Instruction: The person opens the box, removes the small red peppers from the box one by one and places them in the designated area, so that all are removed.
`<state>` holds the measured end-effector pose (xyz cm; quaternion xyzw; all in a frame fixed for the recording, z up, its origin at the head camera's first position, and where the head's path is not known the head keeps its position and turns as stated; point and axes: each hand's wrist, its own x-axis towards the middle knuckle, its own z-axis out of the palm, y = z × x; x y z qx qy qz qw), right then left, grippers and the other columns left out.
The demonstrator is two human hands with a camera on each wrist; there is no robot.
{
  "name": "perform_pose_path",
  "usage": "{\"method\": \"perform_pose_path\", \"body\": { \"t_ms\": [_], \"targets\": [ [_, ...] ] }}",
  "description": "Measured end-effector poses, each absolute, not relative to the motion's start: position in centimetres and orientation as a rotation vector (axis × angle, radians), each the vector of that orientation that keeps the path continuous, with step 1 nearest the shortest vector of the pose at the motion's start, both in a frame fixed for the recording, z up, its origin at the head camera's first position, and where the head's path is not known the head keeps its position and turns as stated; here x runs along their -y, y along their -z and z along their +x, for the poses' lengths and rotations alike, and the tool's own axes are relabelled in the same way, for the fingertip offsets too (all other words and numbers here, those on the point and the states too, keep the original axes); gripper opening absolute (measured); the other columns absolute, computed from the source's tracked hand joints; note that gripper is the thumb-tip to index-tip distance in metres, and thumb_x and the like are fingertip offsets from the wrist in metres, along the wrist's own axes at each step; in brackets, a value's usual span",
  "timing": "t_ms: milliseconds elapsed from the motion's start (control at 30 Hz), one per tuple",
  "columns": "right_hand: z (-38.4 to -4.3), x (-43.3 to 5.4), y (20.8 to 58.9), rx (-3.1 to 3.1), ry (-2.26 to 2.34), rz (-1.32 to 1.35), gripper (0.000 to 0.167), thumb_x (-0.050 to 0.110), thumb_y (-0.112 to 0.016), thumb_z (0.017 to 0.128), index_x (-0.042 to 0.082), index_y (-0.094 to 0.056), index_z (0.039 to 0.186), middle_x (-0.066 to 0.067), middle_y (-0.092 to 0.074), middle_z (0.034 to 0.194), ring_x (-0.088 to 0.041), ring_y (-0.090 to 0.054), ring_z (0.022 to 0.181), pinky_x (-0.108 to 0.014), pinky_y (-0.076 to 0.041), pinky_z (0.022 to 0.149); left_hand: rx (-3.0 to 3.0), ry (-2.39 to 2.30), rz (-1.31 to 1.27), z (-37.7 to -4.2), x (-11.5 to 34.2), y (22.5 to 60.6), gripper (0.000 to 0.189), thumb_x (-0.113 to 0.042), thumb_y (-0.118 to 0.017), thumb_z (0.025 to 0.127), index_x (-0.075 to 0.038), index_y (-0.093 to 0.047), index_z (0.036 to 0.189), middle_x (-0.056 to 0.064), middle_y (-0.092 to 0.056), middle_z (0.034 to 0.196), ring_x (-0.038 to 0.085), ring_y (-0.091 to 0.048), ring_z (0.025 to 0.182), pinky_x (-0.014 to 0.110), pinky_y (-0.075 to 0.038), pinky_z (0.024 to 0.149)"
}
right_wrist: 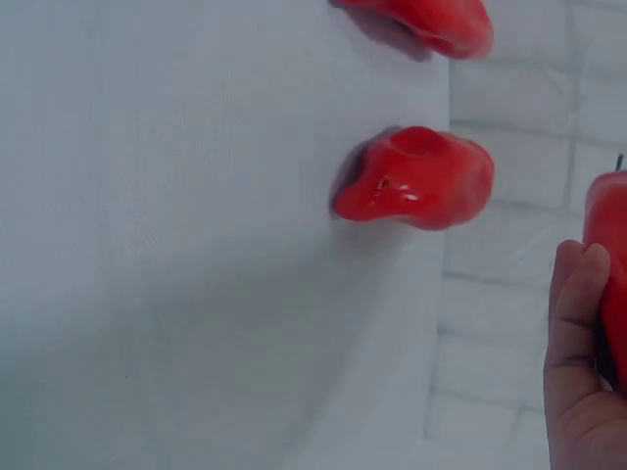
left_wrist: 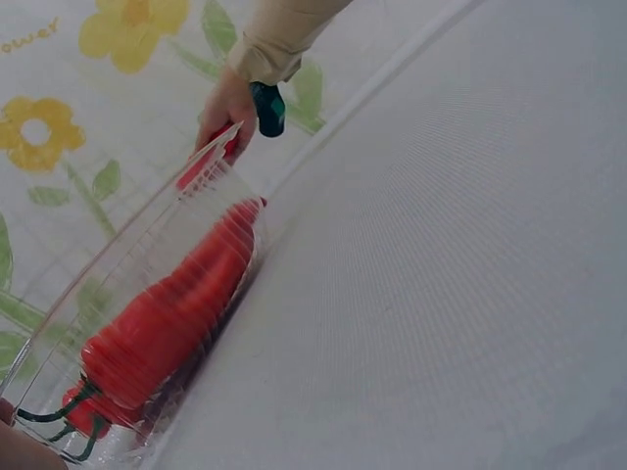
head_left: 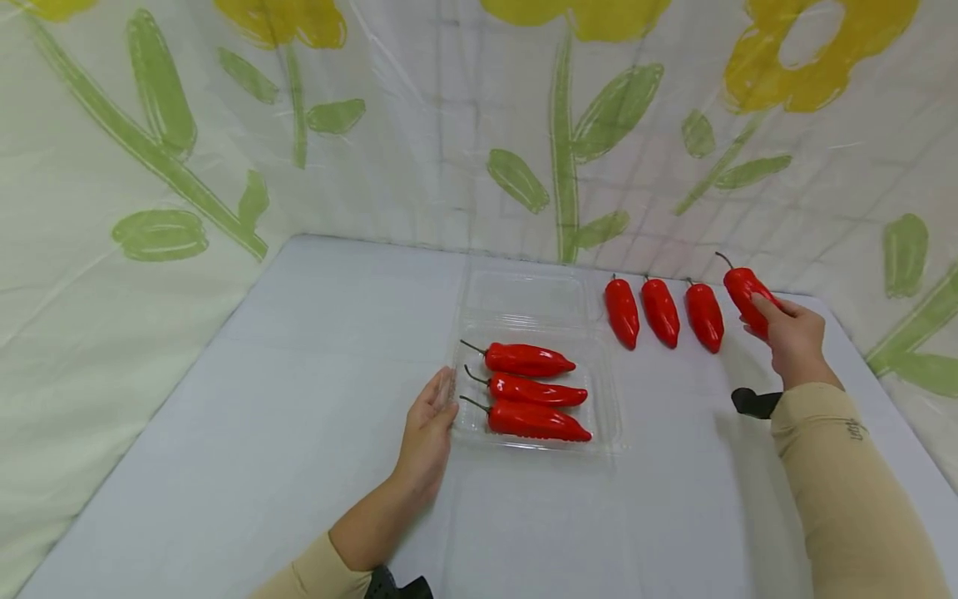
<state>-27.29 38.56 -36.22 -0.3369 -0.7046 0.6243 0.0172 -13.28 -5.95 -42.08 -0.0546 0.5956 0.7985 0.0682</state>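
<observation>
- Nearest are two beige sleeves, the left sleeve at the bottom edge and the right sleeve at the lower right, with a black band at the left wrist and a black piece jutting from the right wrist.
- The left hand grips the left side of a clear plastic container, its thumb at the rim; the two hands are well apart.
- The container sits on a white table and holds three red peppers lying sideways, roughly parallel, stems to the left: a near pepper, a middle pepper and a far pepper.
- Farther off on the right, the right hand grasps another red pepper between thumb and fingers, its stem pointing up and away; it appears off the table.
- Just left of that, a row of three peppers lies on the table, stems toward the back edge, each apart from the next.
- The container's open lid lies flat behind it.
- Farthest back hangs a pale sheet printed with yellow flowers and green leaves.
</observation>
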Motion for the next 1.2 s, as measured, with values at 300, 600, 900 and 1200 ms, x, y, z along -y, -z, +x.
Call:
{"method": "perform_pose_path", "body": {
  "t_ms": [300, 600, 900, 1200],
  "targets": [
    [-28.0, -39.7, 35.7, 1.913, -2.022, -1.218, 0.093, 0.05, -0.066, 0.068, 0.029, -0.023, 0.148, 0.01, -0.019, 0.154, -0.013, -0.03, 0.135, -0.015, -0.052, 0.053, -1.783, -2.397, -0.163, -13.3, 5.7, 41.9, 0.054, -0.001, -0.031, 0.098, -0.002, -0.014, 0.148, 0.009, -0.016, 0.157, 0.024, -0.012, 0.145, 0.041, -0.014, 0.117],
    [-28.0, -41.3, 36.5, 1.816, -2.063, -1.351, 0.079, 0.041, -0.057, 0.082, 0.031, -0.016, 0.149, 0.014, -0.012, 0.155, -0.008, -0.02, 0.138, -0.016, -0.051, 0.049, -1.765, -2.409, -0.146, -13.4, 5.3, 42.0, 0.053, -0.002, -0.032, 0.098, -0.003, -0.014, 0.148, 0.009, -0.017, 0.157, 0.024, -0.013, 0.145, 0.04, -0.015, 0.117],
    [-28.7, -42.5, 37.2, 1.855, -2.069, -1.418, 0.064, 0.025, -0.043, 0.095, 0.03, -0.009, 0.15, 0.014, -0.01, 0.156, -0.009, -0.02, 0.136, -0.018, -0.052, 0.051, -1.759, -2.422, -0.133, -13.6, 4.8, 42.4, 0.053, -0.001, -0.031, 0.098, -0.001, -0.014, 0.148, 0.01, -0.017, 0.156, 0.025, -0.013, 0.145, 0.041, -0.014, 0.117],
    [-29.0, -42.6, 37.1, 1.897, -2.106, -1.479, 0.07, 0.023, -0.043, 0.094, 0.035, -0.001, 0.149, 0.015, -0.008, 0.155, -0.007, -0.016, 0.137, -0.02, -0.055, 0.057, -1.763, -2.415, -0.133, -13.6, 4.9, 42.3, 0.053, -0.002, -0.032, 0.098, -0.001, -0.014, 0.148, 0.01, -0.016, 0.157, 0.023, -0.013, 0.145, 0.04, -0.015, 0.117]
  ]
}}
